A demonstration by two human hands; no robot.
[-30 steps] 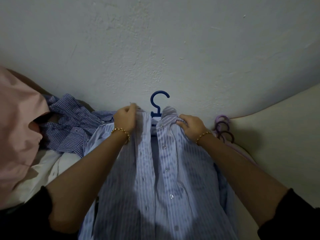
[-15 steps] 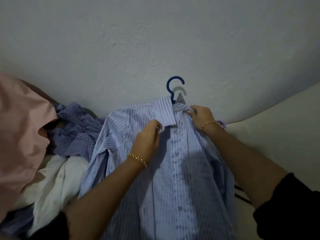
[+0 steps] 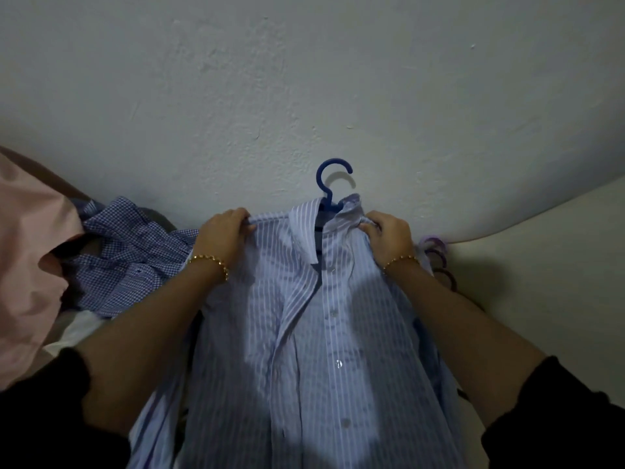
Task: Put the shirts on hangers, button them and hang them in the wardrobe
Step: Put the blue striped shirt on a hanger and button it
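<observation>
A light blue striped shirt (image 3: pixel 304 350) lies front up before me, draped over a blue plastic hanger (image 3: pixel 329 184) whose hook sticks out above the collar against the wall. My left hand (image 3: pixel 225 231) grips the shirt's left shoulder seam. My right hand (image 3: pixel 389 235) pinches the fabric at the right shoulder beside the collar. The collar is open and the placket below it lies loosely overlapped, its white buttons showing down the front.
A blue checked shirt (image 3: pixel 135 255) is crumpled to the left, beside a pink garment (image 3: pixel 30 258) and white cloth (image 3: pixel 77 333). Purple hanger hooks (image 3: pixel 438 252) poke out behind my right wrist. A pale wall (image 3: pixel 304 79) rises behind; a cream surface (image 3: pixel 541 265) lies right.
My left hand left the collar front and moved out to the left shoulder. The right hand stayed at the right shoulder. The shirt now sits spread wider on the hanger.
</observation>
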